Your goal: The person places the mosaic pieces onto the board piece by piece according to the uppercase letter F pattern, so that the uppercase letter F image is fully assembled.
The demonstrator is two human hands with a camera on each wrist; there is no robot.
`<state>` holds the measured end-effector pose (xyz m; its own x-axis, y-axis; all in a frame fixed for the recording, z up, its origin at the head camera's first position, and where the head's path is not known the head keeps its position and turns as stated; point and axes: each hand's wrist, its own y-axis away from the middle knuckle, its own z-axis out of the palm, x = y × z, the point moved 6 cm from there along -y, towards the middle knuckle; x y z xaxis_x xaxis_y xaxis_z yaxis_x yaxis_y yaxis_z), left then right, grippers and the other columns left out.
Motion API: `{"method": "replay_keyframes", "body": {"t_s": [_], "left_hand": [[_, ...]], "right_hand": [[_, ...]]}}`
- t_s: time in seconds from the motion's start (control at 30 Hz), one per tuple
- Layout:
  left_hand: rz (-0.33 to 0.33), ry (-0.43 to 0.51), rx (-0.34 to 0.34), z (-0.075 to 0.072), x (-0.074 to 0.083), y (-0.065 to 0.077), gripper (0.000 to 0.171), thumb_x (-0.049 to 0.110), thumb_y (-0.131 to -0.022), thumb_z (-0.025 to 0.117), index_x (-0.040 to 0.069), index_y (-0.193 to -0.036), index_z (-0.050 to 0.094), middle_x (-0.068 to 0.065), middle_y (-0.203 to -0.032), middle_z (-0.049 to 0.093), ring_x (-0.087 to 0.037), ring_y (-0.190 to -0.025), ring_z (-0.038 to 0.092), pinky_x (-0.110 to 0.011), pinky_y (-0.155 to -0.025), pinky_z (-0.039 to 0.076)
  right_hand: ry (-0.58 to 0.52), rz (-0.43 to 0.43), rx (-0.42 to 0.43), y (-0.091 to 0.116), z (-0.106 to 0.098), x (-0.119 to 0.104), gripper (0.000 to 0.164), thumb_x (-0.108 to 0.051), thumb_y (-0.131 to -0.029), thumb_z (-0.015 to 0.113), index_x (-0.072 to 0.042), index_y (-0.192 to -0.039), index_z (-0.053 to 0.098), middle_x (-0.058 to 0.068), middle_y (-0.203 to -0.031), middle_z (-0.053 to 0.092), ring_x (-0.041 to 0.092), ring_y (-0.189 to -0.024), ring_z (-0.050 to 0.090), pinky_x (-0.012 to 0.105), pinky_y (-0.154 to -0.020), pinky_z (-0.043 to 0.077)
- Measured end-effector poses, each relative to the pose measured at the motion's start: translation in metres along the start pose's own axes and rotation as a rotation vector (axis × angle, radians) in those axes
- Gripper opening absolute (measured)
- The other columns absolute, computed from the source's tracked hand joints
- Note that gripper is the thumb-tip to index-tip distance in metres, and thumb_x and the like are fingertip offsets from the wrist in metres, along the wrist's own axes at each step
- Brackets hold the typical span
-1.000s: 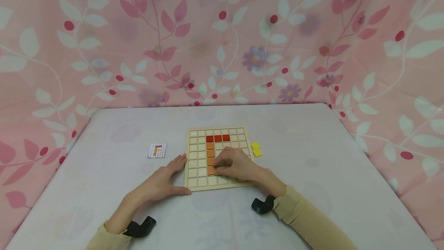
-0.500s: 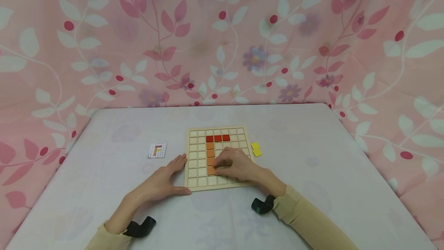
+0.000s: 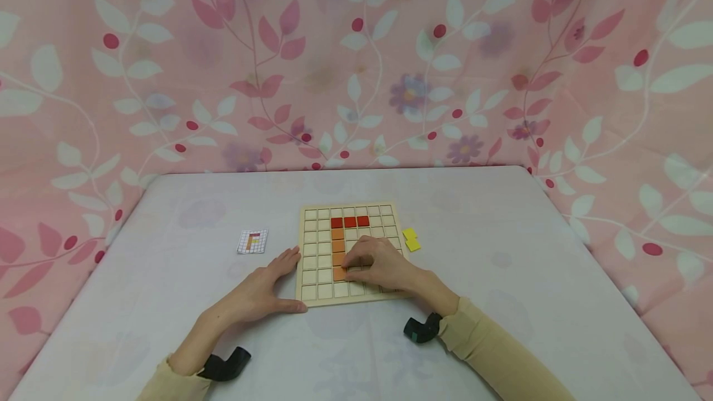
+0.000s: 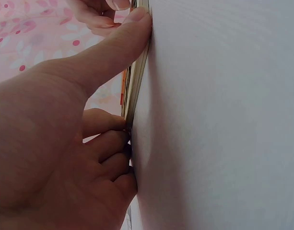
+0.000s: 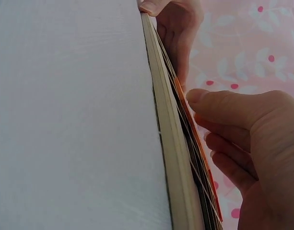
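Observation:
A wooden grid board (image 3: 325, 294) lies flat on the table. Red square tiles (image 3: 350, 222) form a short row near its far side, and a column of orange tiles (image 3: 338, 245) runs toward me from the row's left end. At the near end of that column, my right hand (image 3: 384, 265) pinches the lowest orange tile (image 3: 338, 273) with thumb and forefinger; its other fingers are curled. The tile lies at the board's surface. My left hand (image 3: 259, 289) rests against the board's left edge, its fingers spread and fairly straight, the thumb at the near-left corner.
Two yellow tiles (image 3: 411, 239) lie just right of the board. To the left is a small paper card (image 3: 253, 241) with a coloured pattern on a grid. A white cloth (image 3: 501, 228) covers the table, and a pink floral curtain (image 3: 356, 79) hangs behind.

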<state>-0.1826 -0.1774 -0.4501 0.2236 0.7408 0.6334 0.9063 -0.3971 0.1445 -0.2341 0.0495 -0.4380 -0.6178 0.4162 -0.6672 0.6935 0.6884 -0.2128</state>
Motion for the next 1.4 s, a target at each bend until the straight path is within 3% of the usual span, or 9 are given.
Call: {"method": "replay_keyframes", "body": {"t_s": [0.1,0.27,0.7,0.9,1.23,1.4], "left_hand": [[0.004,-0.001,0.001,0.0,0.0,0.0,0.109,0.052,-0.073,0.084,0.006,-0.156,0.032,-0.009,-0.165,0.024,-0.034,-0.153,0.018,-0.065,-0.118,0.019],[0.007,-0.003,-0.001,0.001,0.001,-0.002,0.109,0.052,-0.073,0.084,0.005,-0.156,0.031,-0.009,-0.166,0.023,-0.033,-0.153,0.018,-0.065,-0.118,0.019],[0.0,-0.003,-0.004,0.001,0.0,-0.002,0.109,0.052,-0.073,0.084,0.005,-0.156,0.031,-0.008,-0.166,0.023,-0.033,-0.154,0.017,-0.064,-0.118,0.019],[0.004,0.003,-0.005,0.002,-0.001,-0.002,0.109,0.054,-0.073,0.084,0.006,-0.157,0.031,-0.008,-0.166,0.023,-0.033,-0.153,0.018,-0.063,-0.119,0.021],[0.004,-0.005,0.002,0.001,0.0,0.0,0.108,0.053,-0.074,0.083,0.006,-0.156,0.031,-0.01,-0.166,0.023,-0.034,-0.153,0.018,-0.064,-0.118,0.02],[0.006,-0.003,0.003,0.0,-0.001,0.001,0.108,0.053,-0.074,0.083,0.006,-0.156,0.031,-0.009,-0.166,0.023,-0.034,-0.153,0.018,-0.063,-0.118,0.02]], "right_hand": [[-0.018,-0.014,0.033,0.0,-0.009,0.0,0.017,-0.022,-0.083,0.083,-0.019,-0.1,0.079,-0.013,-0.097,0.072,0.003,-0.095,0.06,0.027,-0.085,0.052],[-0.064,-0.058,0.144,0.004,-0.037,0.004,0.019,-0.014,-0.079,0.085,-0.01,-0.097,0.079,-0.002,-0.095,0.075,0.013,-0.097,0.064,0.042,-0.088,0.054],[-0.042,0.157,0.282,0.038,-0.094,0.049,0.021,-0.019,-0.081,0.085,-0.013,-0.1,0.079,-0.005,-0.098,0.073,0.016,-0.102,0.065,0.053,-0.099,0.046],[-0.077,0.284,0.326,0.053,-0.103,0.072,0.017,-0.02,-0.082,0.083,-0.019,-0.099,0.079,-0.005,-0.101,0.073,0.018,-0.106,0.064,0.049,-0.104,0.041],[-0.059,0.348,0.308,0.061,-0.109,0.094,0.017,-0.021,-0.087,0.079,-0.019,-0.104,0.078,-0.001,-0.11,0.073,0.025,-0.116,0.061,0.051,-0.107,0.042],[-0.025,0.317,0.273,0.06,-0.106,0.099,0.022,-0.015,-0.085,0.08,-0.017,-0.107,0.078,-0.003,-0.11,0.074,0.023,-0.116,0.064,0.05,-0.106,0.045]]}}
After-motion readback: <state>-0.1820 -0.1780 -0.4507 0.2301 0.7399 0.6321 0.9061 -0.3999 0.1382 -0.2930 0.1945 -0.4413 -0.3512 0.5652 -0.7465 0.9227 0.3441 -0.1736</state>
